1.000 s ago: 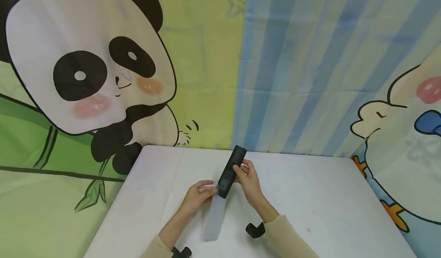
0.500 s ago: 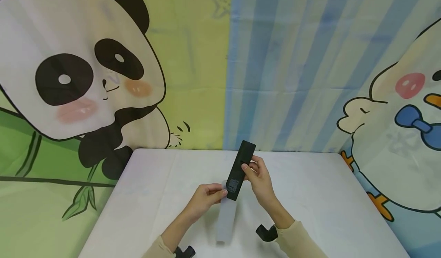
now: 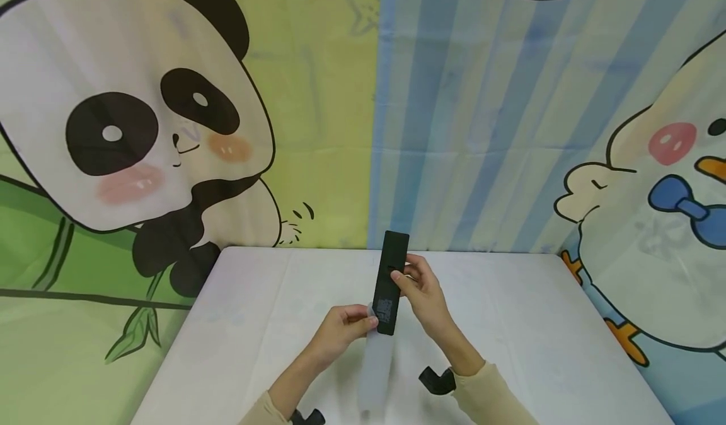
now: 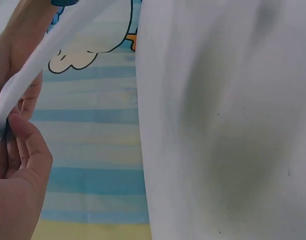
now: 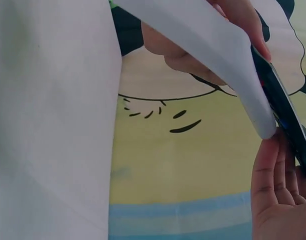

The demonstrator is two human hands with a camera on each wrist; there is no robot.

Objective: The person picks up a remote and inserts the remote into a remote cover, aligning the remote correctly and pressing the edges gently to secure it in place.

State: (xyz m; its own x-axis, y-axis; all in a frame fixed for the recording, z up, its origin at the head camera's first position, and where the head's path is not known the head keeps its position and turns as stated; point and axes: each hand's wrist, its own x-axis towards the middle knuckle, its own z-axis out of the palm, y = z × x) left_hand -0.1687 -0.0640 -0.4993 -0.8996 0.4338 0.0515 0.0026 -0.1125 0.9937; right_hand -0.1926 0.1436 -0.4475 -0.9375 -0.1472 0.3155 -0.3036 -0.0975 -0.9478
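My right hand (image 3: 418, 289) grips a long flat black bar-shaped object (image 3: 391, 264) by its right side, thumb on its front. Small pale print shows near the bar's lower end. A long whitish strip (image 3: 375, 365) hangs behind and below the bar, its lower end near the frame's bottom. At the bar's lower left edge, my left hand (image 3: 346, 330) pinches the strip's top between thumb and fingers. Seen from the right wrist, the soft white strip (image 5: 228, 45) bends along the dark bar (image 5: 283, 107), with its rounded end against my fingers (image 5: 265, 167).
A white table (image 3: 272, 324) spreads under both hands, backed by a cloth curtain (image 3: 317, 128) printed with a panda and a duck. Black wrist mounts (image 3: 438, 381) stick out beside the pale sleeves (image 3: 490, 393).
The black bar first shifts slightly right, then swings back left to a more upright tilt. The strip moves with it and hangs lower in view. Both hands keep their hold; the head view shifts a little.
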